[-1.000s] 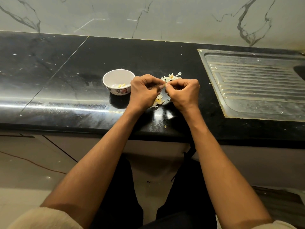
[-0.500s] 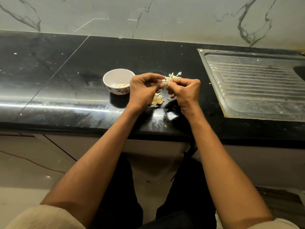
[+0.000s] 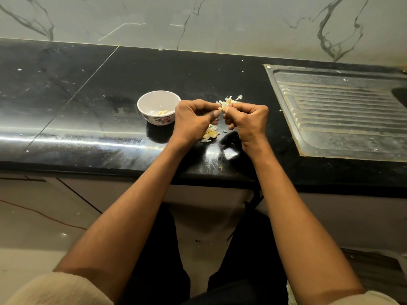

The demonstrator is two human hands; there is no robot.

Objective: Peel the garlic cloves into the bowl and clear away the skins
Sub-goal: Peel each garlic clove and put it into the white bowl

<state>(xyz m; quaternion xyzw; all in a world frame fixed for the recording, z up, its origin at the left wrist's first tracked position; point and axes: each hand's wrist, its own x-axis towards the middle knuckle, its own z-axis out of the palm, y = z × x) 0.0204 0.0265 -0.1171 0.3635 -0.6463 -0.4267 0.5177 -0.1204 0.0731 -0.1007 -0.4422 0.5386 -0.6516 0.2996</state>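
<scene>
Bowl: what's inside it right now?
The bowl holds a few pale yellow peeled garlic pieces near its front; the front wall hides the lowest part of the bottom.

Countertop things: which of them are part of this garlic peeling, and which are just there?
Part of the job:
- garlic clove, pinched between left hand and right hand
- bowl with a few peeled pieces inside
- skins piled behind the hands and below them

Just there:
- steel sink drainboard on the right
- black countertop
- marble wall
</scene>
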